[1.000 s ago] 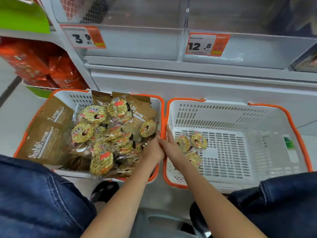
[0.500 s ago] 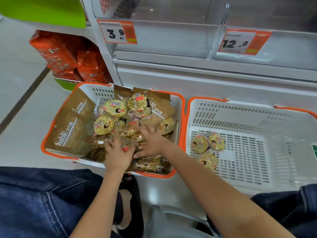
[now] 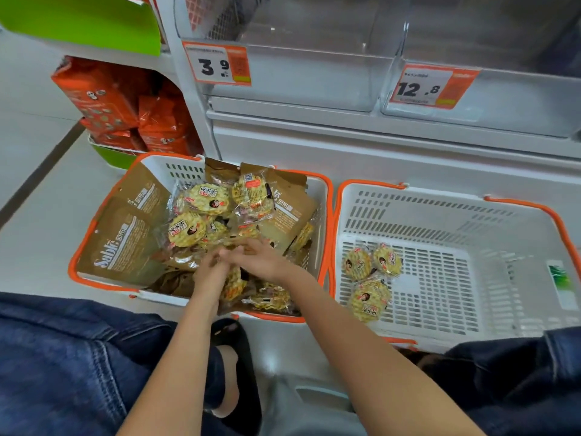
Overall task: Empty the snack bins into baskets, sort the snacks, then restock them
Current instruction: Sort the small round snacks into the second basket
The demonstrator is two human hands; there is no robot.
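Crinkly round yellow snack packs (image 3: 201, 199) and flat brown pouches (image 3: 121, 247) fill the left slotted basket (image 3: 147, 165). Both hands have drawn together there: left hand (image 3: 209, 273) clutches a pack, right hand (image 3: 262, 261) rests loose-fingered; three packs (image 3: 371, 280) remain in the right basket (image 3: 503, 247).

A: From my remote feed I see orange snack bags (image 3: 122, 108) stacked on a low green-fronted shelf (image 3: 116, 157) at upper left, well apart from the sorting.

B: I have them too. Above them sits a bright green panel (image 3: 81, 23).

A: Two orange-edged price tags hang on the shelving: one reading 3.9 (image 3: 217, 64), the other 12.8 (image 3: 430, 88).

B: Below, I make out pale floor (image 3: 34, 171) with a dark stripe (image 3: 41, 180), blue denim knees (image 3: 63, 366) and a dark shoe (image 3: 239, 382).
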